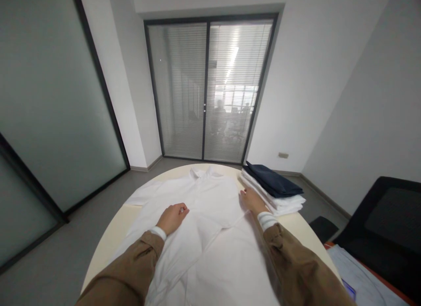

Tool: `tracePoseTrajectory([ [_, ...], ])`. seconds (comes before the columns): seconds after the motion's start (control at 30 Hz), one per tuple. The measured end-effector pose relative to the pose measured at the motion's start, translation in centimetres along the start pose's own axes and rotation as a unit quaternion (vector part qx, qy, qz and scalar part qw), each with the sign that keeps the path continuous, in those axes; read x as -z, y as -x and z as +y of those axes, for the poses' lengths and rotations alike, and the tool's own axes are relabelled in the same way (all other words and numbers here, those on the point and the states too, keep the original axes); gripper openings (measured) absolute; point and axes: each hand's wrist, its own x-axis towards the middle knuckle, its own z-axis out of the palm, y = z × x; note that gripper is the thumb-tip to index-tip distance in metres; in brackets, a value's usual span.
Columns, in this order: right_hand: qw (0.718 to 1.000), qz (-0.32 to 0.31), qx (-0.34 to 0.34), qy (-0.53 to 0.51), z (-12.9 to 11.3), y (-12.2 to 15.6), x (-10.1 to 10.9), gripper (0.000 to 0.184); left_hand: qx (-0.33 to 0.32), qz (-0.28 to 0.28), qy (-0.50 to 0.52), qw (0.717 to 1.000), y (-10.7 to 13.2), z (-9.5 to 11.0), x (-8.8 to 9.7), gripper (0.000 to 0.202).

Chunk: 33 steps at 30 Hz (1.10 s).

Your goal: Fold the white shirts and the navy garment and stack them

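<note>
A white collared shirt [210, 196] lies spread over the round table, its collar at the far side and one sleeve stretched to the left. Part of its cloth is folded over diagonally near the middle. My left hand [173, 218] rests on the shirt's left half, fingers curled toward the thumb; whether cloth is between them is hidden. At the shirt's right edge, my right hand [253, 201] has its fingers bent together on the fabric, close beside a stack of folded white clothes [286, 205]. A folded dark navy garment [274, 178] tops that stack.
The cream round table [113, 229] shows its rim at left and right. To the right stand a black mesh chair [388, 222] and a surface holding pale cloth [358, 271]. Glass doors with blinds [205, 95] are beyond the table; a frosted glass panel [55, 99] is at left.
</note>
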Motion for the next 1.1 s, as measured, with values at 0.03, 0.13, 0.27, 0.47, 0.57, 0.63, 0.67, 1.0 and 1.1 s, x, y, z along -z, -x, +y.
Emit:
tracePoseTrajectory([
  [0.03,0.999,-0.009,0.002,0.047,-0.1,0.7,0.1,0.032,0.012,-0.008,0.000,1.000,0.1,0.1,0.2,0.027],
  [0.13,0.987,-0.053,-0.007,0.150,-0.4,2.8,0.1,0.038,0.031,-0.058,0.000,0.998,0.6,-0.1,1.2,0.030],
  [0.27,0.971,-0.034,0.036,0.234,0.4,4.5,-0.3,0.036,0.056,-0.225,0.022,0.973,1.7,-1.1,3.2,0.051],
  [0.47,0.969,0.003,0.113,0.221,2.0,4.8,0.4,0.035,0.044,-0.258,0.069,0.963,2.3,-2.3,4.2,0.051],
  [0.57,0.972,0.019,0.111,0.208,2.2,4.9,1.0,0.036,0.045,-0.223,0.047,0.973,2.6,-2.2,4.5,0.052],
  [0.63,0.973,0.021,0.103,0.205,2.1,5.1,1.2,0.035,0.065,-0.270,0.035,0.960,3.2,-2.3,5.2,0.057],
  [0.67,0.973,0.023,0.101,0.204,2.1,5.1,1.2,0.035,0.070,-0.300,0.031,0.951,3.5,-2.5,5.6,0.058],
  [1.0,0.969,0.038,0.121,0.211,2.5,5.1,1.0,0.035,0.170,-0.370,0.036,0.913,5.2,-6.2,8.1,0.054],
  [1.1,0.966,0.046,0.132,0.217,2.5,5.2,1.2,0.034,0.133,-0.300,0.043,0.944,4.4,-5.6,7.8,0.050],
])
